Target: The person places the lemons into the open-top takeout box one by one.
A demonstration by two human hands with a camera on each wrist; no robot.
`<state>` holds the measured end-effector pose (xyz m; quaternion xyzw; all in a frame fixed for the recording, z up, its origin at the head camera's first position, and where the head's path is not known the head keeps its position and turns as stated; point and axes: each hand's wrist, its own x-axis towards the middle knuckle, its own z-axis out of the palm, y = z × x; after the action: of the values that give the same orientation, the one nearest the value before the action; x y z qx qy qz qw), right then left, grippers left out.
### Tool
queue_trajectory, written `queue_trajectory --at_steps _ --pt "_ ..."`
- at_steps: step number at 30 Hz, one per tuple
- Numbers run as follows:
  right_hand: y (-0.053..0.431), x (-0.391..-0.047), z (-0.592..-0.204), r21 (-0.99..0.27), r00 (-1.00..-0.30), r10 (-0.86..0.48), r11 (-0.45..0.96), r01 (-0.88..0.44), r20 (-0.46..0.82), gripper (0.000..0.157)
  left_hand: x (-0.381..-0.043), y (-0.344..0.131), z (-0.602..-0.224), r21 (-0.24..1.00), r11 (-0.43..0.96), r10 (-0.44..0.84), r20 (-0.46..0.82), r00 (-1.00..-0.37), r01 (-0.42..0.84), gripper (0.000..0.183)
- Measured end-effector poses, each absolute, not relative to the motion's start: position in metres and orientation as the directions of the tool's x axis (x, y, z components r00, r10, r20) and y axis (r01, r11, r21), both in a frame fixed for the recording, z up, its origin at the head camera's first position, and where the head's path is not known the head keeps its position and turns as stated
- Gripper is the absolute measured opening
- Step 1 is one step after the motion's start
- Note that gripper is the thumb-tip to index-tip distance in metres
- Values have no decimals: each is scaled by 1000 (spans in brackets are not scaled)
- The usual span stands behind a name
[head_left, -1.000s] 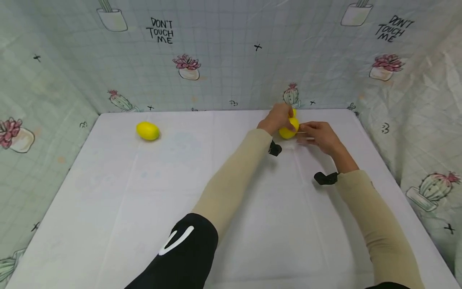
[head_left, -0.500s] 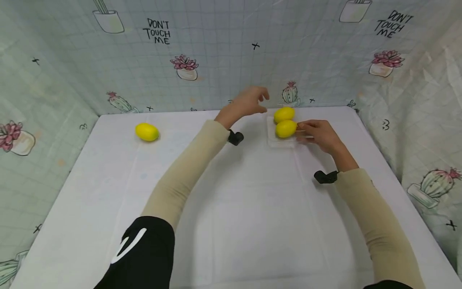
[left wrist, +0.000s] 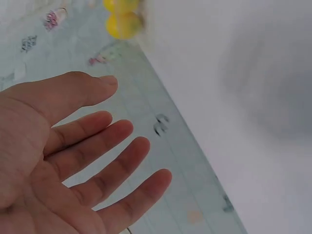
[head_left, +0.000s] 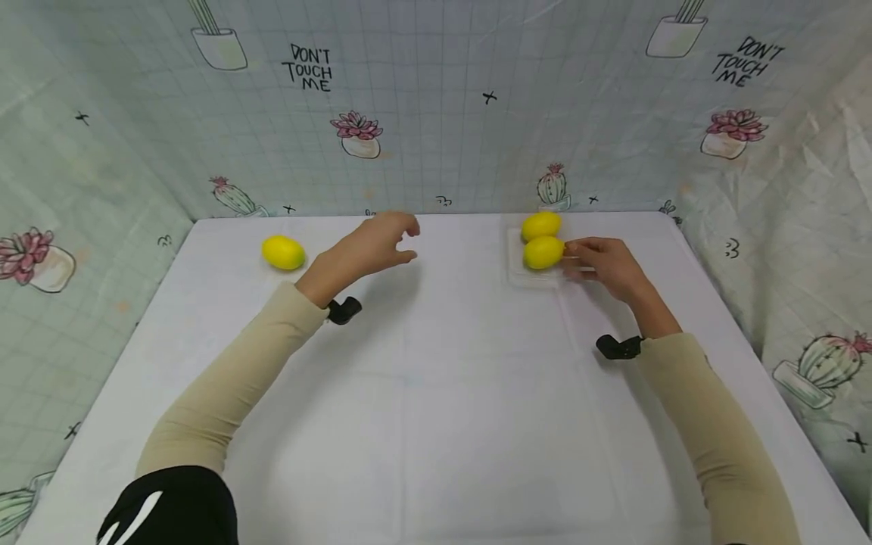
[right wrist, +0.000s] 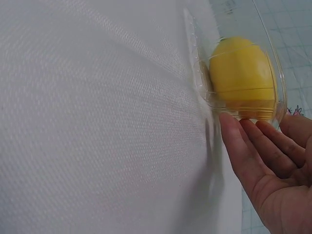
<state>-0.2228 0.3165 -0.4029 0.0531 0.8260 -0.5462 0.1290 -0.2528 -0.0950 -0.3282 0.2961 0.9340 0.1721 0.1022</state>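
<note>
Two lemons (head_left: pixel 543 252) lie together in a clear plastic container (head_left: pixel 534 279) at the back right of the white table. At the container's right end, my right hand (head_left: pixel 609 266) holds its wall, fingertips and thumb right at the edge; one lemon (right wrist: pixel 242 70) shows through the plastic in the right wrist view. My left hand (head_left: pixel 365 248) is over the back left of the table, holding nothing. Its fingers (left wrist: pixel 124 168) are spread and relaxed, with the palm visible in the left wrist view. A third lemon (head_left: pixel 282 252) lies on the table just left of that hand.
A white cloth covers the table (head_left: pixel 463 424). Behind it and along both sides hangs a printed curtain (head_left: pixel 422 113) with potted cacti and lettering, meeting the table's back edge. A black wrist camera (head_left: pixel 344 309) sits below the left hand, another (head_left: pixel 618 347) below the right.
My left hand has released a lemon in the container and swung left across the table toward the third lemon. My right hand has stayed at the container's end.
</note>
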Motion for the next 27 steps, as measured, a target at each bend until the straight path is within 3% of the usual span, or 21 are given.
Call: queue_trajectory --at_steps 10,16,27 --pt "317 -221 -405 -895 -964 -49 387 223 -262 55 -245 -191 -332 328 870 420 -106 -901 368 36" --pt "316 -221 -405 -898 -966 -53 387 212 -251 55 -251 -243 -325 292 938 240 -165 -957 185 39" --pt "315 -221 -404 -898 -965 -47 380 223 -259 55 -269 -287 -341 301 952 39 -295 -955 -54 52"
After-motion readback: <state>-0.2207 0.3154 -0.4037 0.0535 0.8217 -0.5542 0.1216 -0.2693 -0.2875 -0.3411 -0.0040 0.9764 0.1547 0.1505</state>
